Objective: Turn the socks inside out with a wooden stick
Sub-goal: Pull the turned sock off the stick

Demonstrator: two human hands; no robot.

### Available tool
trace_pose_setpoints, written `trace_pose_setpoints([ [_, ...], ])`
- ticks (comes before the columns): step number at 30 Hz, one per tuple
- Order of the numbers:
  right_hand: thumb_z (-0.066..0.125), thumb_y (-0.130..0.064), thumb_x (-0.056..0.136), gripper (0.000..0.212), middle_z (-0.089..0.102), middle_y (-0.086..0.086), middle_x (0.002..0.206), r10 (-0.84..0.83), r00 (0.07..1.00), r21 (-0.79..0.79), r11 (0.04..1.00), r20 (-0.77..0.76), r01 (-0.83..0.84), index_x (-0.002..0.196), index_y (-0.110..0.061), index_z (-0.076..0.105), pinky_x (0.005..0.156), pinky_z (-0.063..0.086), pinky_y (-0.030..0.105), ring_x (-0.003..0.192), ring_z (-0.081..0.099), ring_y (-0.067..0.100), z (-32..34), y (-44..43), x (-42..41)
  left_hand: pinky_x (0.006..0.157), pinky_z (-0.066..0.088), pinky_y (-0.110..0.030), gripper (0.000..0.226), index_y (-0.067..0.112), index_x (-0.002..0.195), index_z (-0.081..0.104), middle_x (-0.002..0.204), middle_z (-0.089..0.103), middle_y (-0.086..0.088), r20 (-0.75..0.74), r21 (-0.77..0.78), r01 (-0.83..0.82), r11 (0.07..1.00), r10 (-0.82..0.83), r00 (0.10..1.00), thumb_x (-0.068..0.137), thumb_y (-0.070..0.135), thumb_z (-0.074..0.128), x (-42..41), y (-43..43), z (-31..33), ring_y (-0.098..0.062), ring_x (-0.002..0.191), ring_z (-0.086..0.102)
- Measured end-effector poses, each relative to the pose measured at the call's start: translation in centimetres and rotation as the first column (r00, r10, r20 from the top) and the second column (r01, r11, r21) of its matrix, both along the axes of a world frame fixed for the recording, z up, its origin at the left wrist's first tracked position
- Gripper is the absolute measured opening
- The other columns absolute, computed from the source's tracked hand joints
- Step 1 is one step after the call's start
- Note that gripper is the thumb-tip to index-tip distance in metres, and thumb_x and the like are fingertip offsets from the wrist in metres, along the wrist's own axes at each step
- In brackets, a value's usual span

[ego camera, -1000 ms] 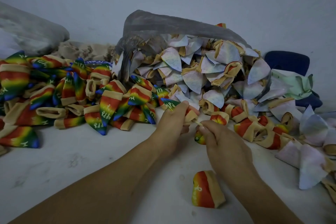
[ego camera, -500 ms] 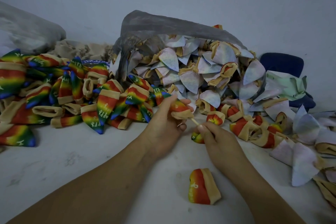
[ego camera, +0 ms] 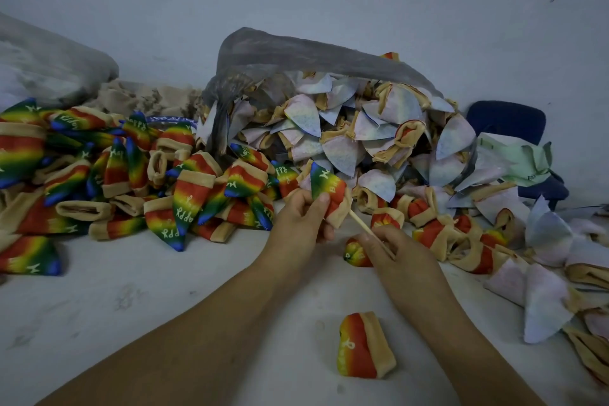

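Observation:
My left hand [ego camera: 301, 219] grips a small rainbow sock [ego camera: 328, 188] with a tan cuff, its blue tip pointing up. A thin wooden stick [ego camera: 365, 228] runs from the sock's cuff down to my right hand [ego camera: 393, 252], which pinches its lower end. The stick's upper end is hidden inside the sock. A pile of rainbow socks [ego camera: 138, 175] lies to the left. A heap of pale socks [ego camera: 362, 128] with tan cuffs spills from a grey plastic bag [ego camera: 296, 53] behind my hands.
One rainbow sock [ego camera: 364, 344] lies alone on the white table [ego camera: 148, 290] near my right forearm. Another small one [ego camera: 354, 254] sits just under my right hand. More pale socks [ego camera: 543, 277] spread along the right. A dark blue object [ego camera: 507, 120] stands at the back right.
The sock has lengthened upward in my left hand, its rainbow side now showing to the blue tip. My hands have drawn apart, and more of the stick shows between them.

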State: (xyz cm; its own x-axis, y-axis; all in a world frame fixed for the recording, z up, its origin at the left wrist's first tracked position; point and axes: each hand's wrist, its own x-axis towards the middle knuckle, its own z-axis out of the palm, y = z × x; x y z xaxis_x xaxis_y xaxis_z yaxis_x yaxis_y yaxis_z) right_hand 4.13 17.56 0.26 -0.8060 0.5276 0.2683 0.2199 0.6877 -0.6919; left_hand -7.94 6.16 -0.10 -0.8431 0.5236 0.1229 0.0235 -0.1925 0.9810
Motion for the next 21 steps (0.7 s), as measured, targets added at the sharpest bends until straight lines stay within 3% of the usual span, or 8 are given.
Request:
trace_pose_setpoints([
  [5,0.041,-0.048,0.096,0.023,0.057,-0.009,0.075,-0.063,0.998,0.095,0.994,0.021,0.061,0.093,-0.032,0.057,0.060,0.042,0.032,0.070,0.052,0.006,0.2,-0.2,0.2,0.060,0.054,-0.022,0.013,0.012,0.098,0.055,0.074,0.072,-0.005,0.058,0.072,0.078,0.994,-0.082,0.995,0.101,0.025,0.052,0.1,0.0,0.3,-0.016,0.067,0.070],
  [11,0.034,-0.051,0.096,0.025,0.055,-0.012,0.070,-0.171,0.985,0.182,0.968,-0.021,0.172,0.092,-0.035,0.054,0.055,0.039,0.026,0.065,0.049,0.002,0.6,-0.4,0.6,0.061,0.057,-0.021,0.014,0.006,0.099,0.056,0.087,0.076,-0.011,0.238,0.337,0.083,0.938,-0.170,0.956,0.103,0.015,0.046,0.7,0.0,0.8,-0.021,0.078,0.075],
  [14,0.035,-0.052,0.095,0.025,0.056,-0.010,0.068,-0.159,0.987,0.228,0.961,-0.003,0.155,0.091,-0.035,0.053,0.052,0.038,0.027,0.064,0.052,0.005,0.8,0.2,0.7,0.059,0.057,-0.020,0.016,0.008,0.096,0.058,0.081,0.076,-0.008,0.282,0.352,0.065,0.934,-0.172,0.944,0.104,0.016,0.045,0.7,-0.2,0.9,-0.016,0.072,0.074],
  [17,0.039,-0.051,0.094,0.027,0.056,-0.007,0.066,-0.062,0.996,0.190,0.981,0.068,0.048,0.083,-0.031,0.053,0.055,0.041,0.030,0.062,0.053,0.006,0.9,1.4,1.3,0.045,0.041,-0.019,0.023,0.014,0.083,0.054,0.051,0.054,0.001,0.277,0.234,-0.025,0.972,-0.042,0.960,0.103,0.022,0.048,0.2,-0.9,0.6,-0.008,0.044,0.051],
  [19,0.042,-0.053,0.092,0.030,0.059,-0.003,0.068,-0.005,0.992,0.116,0.993,0.130,-0.010,0.082,-0.030,0.057,0.058,0.042,0.031,0.063,0.055,0.009,1.1,2.3,1.7,0.045,0.027,-0.022,0.027,0.016,0.078,0.051,0.046,0.038,0.002,0.260,0.201,-0.080,0.976,0.026,0.965,0.103,0.026,0.050,-0.3,-1.4,0.3,-0.009,0.041,0.034],
  [21,0.047,-0.051,0.090,0.029,0.056,-0.002,0.062,-0.012,0.991,0.067,0.998,0.136,0.003,0.077,-0.026,0.056,0.055,0.039,0.031,0.057,0.051,0.012,1.3,3.0,2.0,0.045,0.026,-0.022,0.024,0.017,0.079,0.054,0.047,0.036,0.003,0.259,0.216,-0.108,0.970,0.050,0.965,0.101,0.025,0.053,-0.6,-1.5,0.2,-0.009,0.041,0.032],
])
